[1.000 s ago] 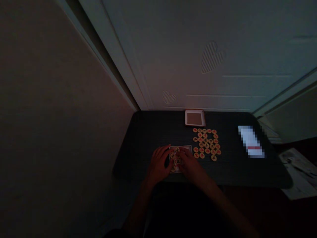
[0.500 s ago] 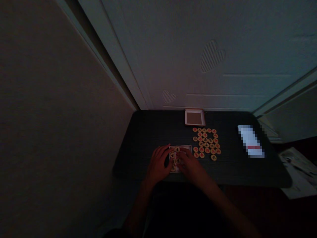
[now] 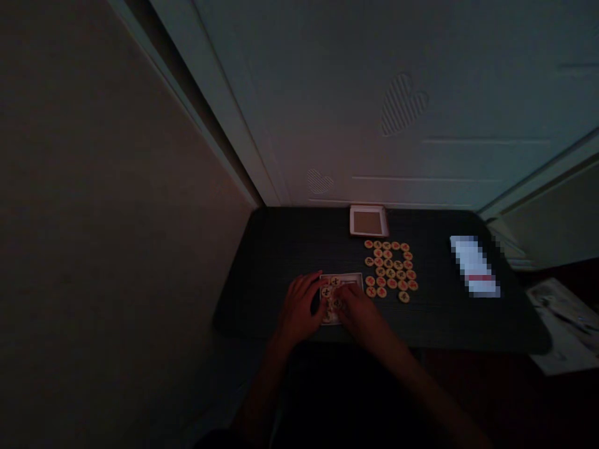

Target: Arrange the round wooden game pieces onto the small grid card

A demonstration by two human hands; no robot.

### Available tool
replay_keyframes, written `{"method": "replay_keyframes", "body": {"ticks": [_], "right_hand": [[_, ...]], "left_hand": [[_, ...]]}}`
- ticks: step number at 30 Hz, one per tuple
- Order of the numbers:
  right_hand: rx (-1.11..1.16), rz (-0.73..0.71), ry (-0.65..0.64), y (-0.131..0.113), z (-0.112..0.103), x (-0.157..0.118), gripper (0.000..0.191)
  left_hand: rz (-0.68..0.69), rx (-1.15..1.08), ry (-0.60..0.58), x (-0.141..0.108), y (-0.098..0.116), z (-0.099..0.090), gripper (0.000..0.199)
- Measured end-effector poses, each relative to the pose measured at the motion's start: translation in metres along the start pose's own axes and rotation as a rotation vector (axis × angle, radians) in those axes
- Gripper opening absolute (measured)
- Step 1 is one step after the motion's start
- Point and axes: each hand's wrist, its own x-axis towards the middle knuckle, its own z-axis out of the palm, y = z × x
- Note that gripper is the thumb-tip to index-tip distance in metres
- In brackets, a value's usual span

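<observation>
A shallow white-rimmed box (image 3: 354,275) lies near the table's front edge with several round Chinese chess pieces (image 3: 326,292) in its left part. Curved around the box's left side is my left hand (image 3: 299,308), its fingertips at the back left corner and its thumb by the pieces inside. My right hand (image 3: 358,310) reaches in from the right. Its fingers are bent together over a Chinese chess piece (image 3: 337,303), partly hidden beneath them. Right of the box, more Chinese chess pieces (image 3: 390,273) with red or dark characters lie flat in uneven rows.
A second shallow box part (image 3: 367,222) lies open side up at the back of the dark table (image 3: 281,243), against a pale panel with heart reliefs (image 3: 402,106). A blurred-out bright phone-like object (image 3: 475,267) is at the right. Papers (image 3: 561,337) lie beyond the table's right edge.
My right hand's fingers have drawn closer together and slightly inward over the pieces in the box. My left hand stays at the box's left side.
</observation>
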Motion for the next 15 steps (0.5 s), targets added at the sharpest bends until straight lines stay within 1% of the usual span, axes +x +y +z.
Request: {"method": "replay_keyframes", "body": {"ticks": [5, 9, 15], "right_hand": [[0.036, -0.002, 0.051, -0.0017, -0.0040, -0.0017, 0.031], [0.070, -0.010, 0.084, 0.0013, -0.0039, 0.0024, 0.034], [0.056, -0.046, 0.111, 0.0055, -0.0010, 0.0071, 0.036]], "left_hand": [[0.004, -0.013, -0.005, 0.0005, 0.0000, -0.0008, 0.040], [-0.002, -0.014, -0.004, 0.0008, -0.0010, -0.0001, 0.040], [0.008, -0.021, 0.002, 0.0009, -0.0010, 0.0004, 0.041]]}}
